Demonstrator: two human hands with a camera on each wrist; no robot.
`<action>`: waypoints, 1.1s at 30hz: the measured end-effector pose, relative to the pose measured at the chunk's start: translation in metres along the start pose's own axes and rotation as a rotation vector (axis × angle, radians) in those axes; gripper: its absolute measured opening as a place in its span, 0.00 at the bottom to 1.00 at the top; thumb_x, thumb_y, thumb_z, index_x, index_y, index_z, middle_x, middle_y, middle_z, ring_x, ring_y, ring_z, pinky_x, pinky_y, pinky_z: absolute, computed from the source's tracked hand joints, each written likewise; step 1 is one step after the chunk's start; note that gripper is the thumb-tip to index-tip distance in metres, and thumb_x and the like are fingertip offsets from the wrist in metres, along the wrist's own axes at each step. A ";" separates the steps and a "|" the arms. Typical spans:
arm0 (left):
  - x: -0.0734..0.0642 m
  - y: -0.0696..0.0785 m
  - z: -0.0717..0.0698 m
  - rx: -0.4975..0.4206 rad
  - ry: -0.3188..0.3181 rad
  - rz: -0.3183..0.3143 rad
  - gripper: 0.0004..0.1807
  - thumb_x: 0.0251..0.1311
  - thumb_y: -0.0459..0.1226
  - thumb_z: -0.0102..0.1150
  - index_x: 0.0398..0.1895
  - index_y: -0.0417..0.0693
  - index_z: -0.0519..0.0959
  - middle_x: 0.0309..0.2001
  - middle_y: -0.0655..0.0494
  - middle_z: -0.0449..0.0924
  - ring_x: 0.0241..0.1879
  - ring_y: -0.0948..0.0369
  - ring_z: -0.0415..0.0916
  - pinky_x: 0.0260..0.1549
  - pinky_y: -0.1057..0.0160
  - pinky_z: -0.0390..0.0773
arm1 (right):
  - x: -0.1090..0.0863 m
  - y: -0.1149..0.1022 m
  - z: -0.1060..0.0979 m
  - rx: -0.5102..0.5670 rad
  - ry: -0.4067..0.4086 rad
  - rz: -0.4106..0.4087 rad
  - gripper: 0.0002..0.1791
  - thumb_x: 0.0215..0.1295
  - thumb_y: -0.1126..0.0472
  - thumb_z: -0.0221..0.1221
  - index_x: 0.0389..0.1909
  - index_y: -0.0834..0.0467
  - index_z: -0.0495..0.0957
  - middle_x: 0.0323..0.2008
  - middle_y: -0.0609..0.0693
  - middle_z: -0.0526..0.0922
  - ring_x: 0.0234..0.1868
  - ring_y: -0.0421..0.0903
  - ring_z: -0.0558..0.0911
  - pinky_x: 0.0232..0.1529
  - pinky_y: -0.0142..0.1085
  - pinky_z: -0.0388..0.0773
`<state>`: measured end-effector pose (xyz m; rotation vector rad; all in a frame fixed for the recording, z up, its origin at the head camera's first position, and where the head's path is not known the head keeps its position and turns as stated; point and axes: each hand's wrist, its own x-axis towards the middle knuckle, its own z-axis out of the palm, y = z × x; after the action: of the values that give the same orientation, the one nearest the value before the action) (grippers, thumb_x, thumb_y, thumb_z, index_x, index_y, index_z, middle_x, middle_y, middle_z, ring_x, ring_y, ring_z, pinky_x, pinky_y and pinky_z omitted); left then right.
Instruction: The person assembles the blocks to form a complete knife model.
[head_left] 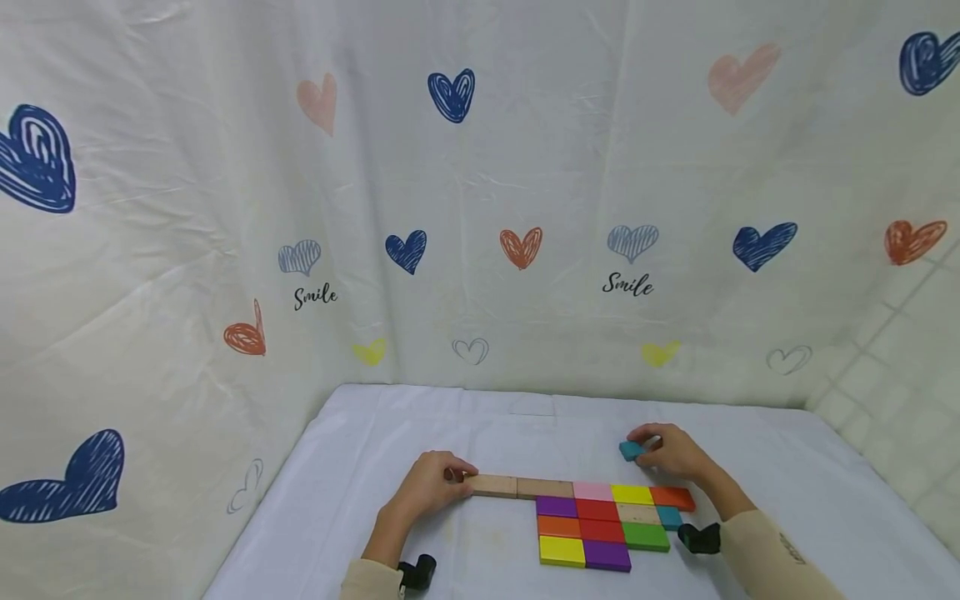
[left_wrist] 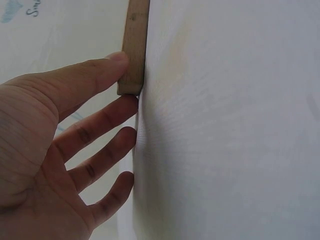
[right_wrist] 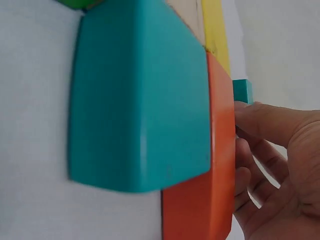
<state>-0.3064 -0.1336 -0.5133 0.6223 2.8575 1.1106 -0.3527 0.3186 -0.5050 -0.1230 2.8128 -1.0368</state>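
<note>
At the left end of a row of flat blocks, my left hand (head_left: 431,483) pinches a plain wooden block (head_left: 492,485) between thumb and index finger. The left wrist view shows the thumb on that block's side, the other fingers spread below its end. Beyond the row's right part, my right hand (head_left: 672,450) holds a teal block (head_left: 632,451) by its right end, fingers curled. In the right wrist view this block (right_wrist: 242,91) is mostly hidden behind an orange-red block (right_wrist: 220,150). A second teal block (right_wrist: 145,100) looms close there.
The flat pattern on the white-covered table (head_left: 420,567) includes a pink block (head_left: 592,491), a green block (head_left: 646,537), a purple block (head_left: 607,556) and several others, set edge to edge. A white curtain (head_left: 555,333) printed with hearts hangs behind the table.
</note>
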 end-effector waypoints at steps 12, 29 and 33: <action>0.001 -0.001 0.002 0.002 -0.002 -0.016 0.11 0.55 0.38 0.76 0.43 0.56 0.91 0.33 0.65 0.83 0.34 0.65 0.76 0.35 0.66 0.74 | -0.027 -0.011 -0.008 0.047 0.033 -0.056 0.21 0.61 0.64 0.70 0.55 0.61 0.80 0.51 0.60 0.84 0.46 0.50 0.83 0.44 0.43 0.86; 0.000 -0.002 0.001 0.004 -0.009 -0.022 0.12 0.56 0.39 0.75 0.44 0.55 0.90 0.33 0.65 0.83 0.34 0.68 0.74 0.36 0.66 0.74 | -0.076 -0.025 -0.015 0.121 -0.006 -0.027 0.24 0.59 0.58 0.73 0.56 0.58 0.81 0.50 0.53 0.85 0.44 0.47 0.84 0.44 0.40 0.86; 0.001 -0.002 0.001 0.004 -0.006 -0.015 0.12 0.56 0.39 0.75 0.44 0.55 0.90 0.34 0.63 0.84 0.33 0.68 0.74 0.35 0.66 0.74 | -0.090 -0.026 -0.014 0.178 -0.046 -0.042 0.26 0.61 0.56 0.72 0.58 0.60 0.79 0.52 0.55 0.85 0.43 0.48 0.85 0.41 0.36 0.85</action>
<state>-0.3078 -0.1338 -0.5149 0.6026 2.8551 1.0989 -0.2657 0.3197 -0.4682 -0.1850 2.6725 -1.2706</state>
